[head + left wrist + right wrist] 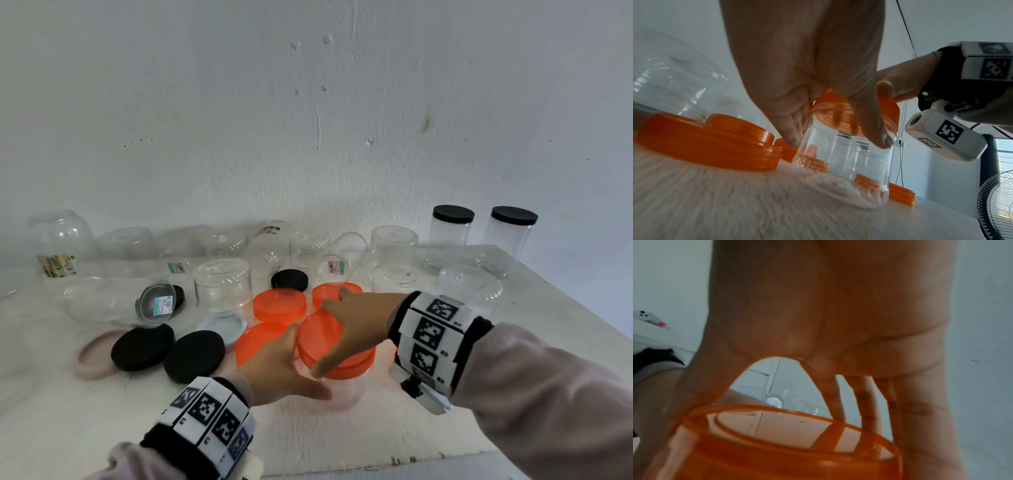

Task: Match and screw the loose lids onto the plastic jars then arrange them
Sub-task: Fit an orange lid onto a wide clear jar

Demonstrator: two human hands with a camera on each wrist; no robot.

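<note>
Orange lid [329,342] atop clear jar [844,170] — right hand [356,318] fingers gripping lid rim, left hand [277,370] fingers clasping jar wall

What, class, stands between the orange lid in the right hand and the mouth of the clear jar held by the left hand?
Nothing visible: the orange lid already sits tilted on the clear jar, gripped by the right hand, while the left hand holds the jar.

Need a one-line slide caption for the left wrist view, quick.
Left hand grips a clear jar on the table while the right hand holds its orange lid.
</note>
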